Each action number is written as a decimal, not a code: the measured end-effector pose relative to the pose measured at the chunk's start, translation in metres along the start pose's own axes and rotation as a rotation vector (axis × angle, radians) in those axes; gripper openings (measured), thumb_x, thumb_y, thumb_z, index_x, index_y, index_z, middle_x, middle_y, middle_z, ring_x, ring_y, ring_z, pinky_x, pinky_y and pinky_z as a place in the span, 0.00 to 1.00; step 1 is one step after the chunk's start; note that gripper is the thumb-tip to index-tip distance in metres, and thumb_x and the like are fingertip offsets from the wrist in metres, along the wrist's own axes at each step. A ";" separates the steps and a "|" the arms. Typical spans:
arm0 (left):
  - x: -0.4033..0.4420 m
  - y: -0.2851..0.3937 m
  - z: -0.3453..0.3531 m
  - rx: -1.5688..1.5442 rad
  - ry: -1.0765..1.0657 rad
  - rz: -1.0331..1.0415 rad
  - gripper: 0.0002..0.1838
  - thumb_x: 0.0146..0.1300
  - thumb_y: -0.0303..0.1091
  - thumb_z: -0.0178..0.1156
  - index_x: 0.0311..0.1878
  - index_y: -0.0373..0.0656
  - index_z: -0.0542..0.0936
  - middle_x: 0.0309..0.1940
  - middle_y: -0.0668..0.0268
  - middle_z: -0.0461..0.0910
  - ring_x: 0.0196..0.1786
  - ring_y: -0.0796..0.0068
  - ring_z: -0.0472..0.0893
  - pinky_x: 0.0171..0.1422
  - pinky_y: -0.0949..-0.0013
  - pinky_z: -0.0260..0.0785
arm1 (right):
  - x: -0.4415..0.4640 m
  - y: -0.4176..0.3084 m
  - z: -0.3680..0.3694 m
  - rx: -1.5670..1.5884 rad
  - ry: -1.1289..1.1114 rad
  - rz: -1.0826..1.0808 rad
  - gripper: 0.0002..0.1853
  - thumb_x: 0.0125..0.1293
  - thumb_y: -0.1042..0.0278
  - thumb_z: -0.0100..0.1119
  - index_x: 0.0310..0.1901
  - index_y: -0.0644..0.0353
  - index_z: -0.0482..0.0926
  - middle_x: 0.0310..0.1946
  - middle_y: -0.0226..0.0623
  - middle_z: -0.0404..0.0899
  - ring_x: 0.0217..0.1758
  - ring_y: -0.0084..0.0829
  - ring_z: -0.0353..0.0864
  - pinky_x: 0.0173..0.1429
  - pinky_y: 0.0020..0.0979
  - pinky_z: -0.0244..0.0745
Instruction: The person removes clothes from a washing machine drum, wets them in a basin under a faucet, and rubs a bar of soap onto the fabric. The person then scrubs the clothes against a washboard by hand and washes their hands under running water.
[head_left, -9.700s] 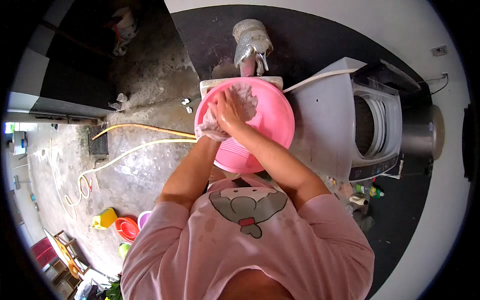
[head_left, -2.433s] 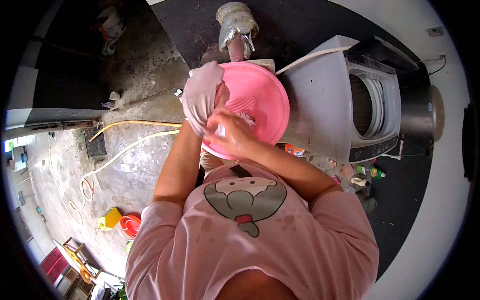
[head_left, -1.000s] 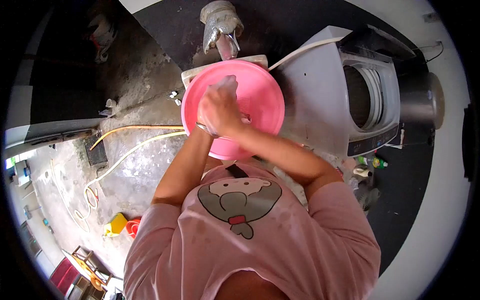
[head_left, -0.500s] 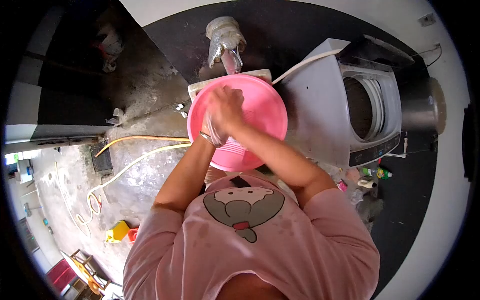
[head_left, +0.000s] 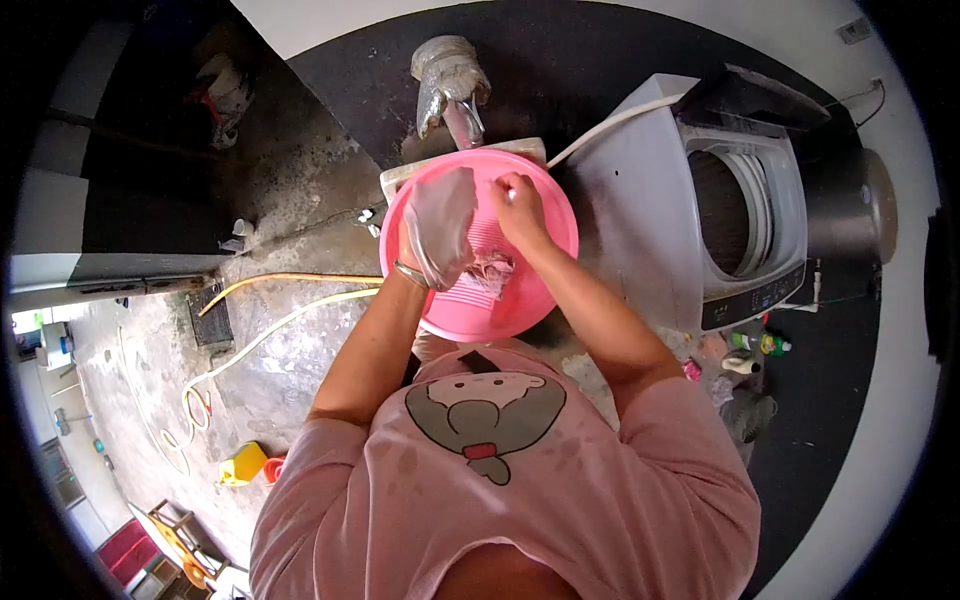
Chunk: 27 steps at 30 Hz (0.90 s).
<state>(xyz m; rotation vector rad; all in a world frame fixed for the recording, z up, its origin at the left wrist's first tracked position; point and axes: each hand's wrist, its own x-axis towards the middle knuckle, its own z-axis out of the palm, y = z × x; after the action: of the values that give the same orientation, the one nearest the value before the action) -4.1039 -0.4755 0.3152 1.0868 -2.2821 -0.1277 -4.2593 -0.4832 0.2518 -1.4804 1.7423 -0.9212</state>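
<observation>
A thin, wet, grey cloth [head_left: 447, 215] covers most of my left hand [head_left: 407, 248] and hangs in folds by the wrist, above a pink basin [head_left: 568, 235]. The fingers of that hand are hidden, so whether they grip the cloth or lie inside it does not show. To its right, my right hand [head_left: 524, 212] is closed, apart from the cloth, with a small white spot showing at the fingers. A crumpled pinkish cloth [head_left: 490, 272] lies on the ridged washboard part [head_left: 490, 236] of the basin, between my forearms.
Behind the basin stands a wrapped tap [head_left: 450, 85]. A washing machine [head_left: 640, 205] with its lid raised is at the right, bottles [head_left: 762, 343] beside it. Hoses [head_left: 290, 303] run over the wet floor at the left, near a yellow jug [head_left: 242, 464].
My hands were together over the basin and are now apart, the right one further right. The grey cloth is spread out over the left hand, and the crumpled pinkish cloth has come into view.
</observation>
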 end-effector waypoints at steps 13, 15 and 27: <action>-0.046 -0.032 0.067 -1.295 0.031 -0.949 0.14 0.60 0.45 0.52 0.38 0.45 0.76 0.32 0.64 0.79 0.34 0.66 0.78 0.37 0.65 0.71 | -0.086 -0.064 -0.017 0.543 -0.411 -0.187 0.06 0.49 0.74 0.60 0.28 0.64 0.74 0.30 0.38 0.72 0.37 0.36 0.74 0.45 0.34 0.67; -0.038 -0.034 0.055 -0.073 -0.264 -0.617 0.11 0.57 0.41 0.54 0.32 0.45 0.78 0.26 0.64 0.79 0.31 0.65 0.78 0.34 0.65 0.70 | -0.093 -0.076 -0.020 0.544 -0.395 -0.327 0.06 0.49 0.74 0.60 0.28 0.65 0.74 0.29 0.38 0.72 0.37 0.35 0.74 0.45 0.33 0.67; 0.008 0.023 0.018 0.532 -0.502 -0.109 0.17 0.51 0.38 0.51 0.45 0.47 0.74 0.36 0.64 0.73 0.42 0.64 0.73 0.45 0.63 0.64 | -0.065 -0.083 0.030 -0.230 -0.133 -0.968 0.15 0.49 0.60 0.63 0.35 0.58 0.74 0.37 0.39 0.70 0.42 0.41 0.71 0.45 0.39 0.69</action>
<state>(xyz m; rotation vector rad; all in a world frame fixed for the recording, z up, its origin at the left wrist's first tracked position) -4.1330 -0.4695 0.3121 1.5926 -2.7930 0.2004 -4.1817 -0.4305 0.3093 -2.5459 0.9989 -1.0401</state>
